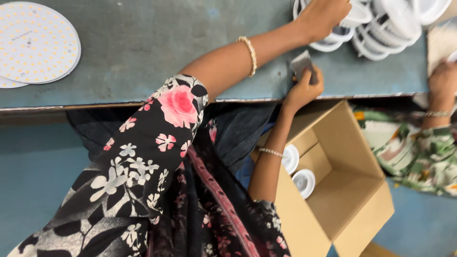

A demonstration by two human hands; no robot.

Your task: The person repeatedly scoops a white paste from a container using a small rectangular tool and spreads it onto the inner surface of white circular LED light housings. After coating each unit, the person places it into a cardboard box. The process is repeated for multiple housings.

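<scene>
My left hand (323,16) reaches across the grey table (143,43) to the far right and grips a white round lamp housing (354,14) at the edge of a pile of several such housings (385,28). A gold bead bracelet sits on that wrist. My right hand (304,88) is at the table's near edge, closed on a small flat grey piece (301,62) that stands up from the fingers. Just below that hand an open cardboard box (342,143) holds two white round housings (303,182).
Round white LED boards (35,43) with yellow dots lie stacked at the table's far left. A co-worker's hand (442,81), in a green floral sleeve, rests at the table's right end. The floor (33,166) is blue.
</scene>
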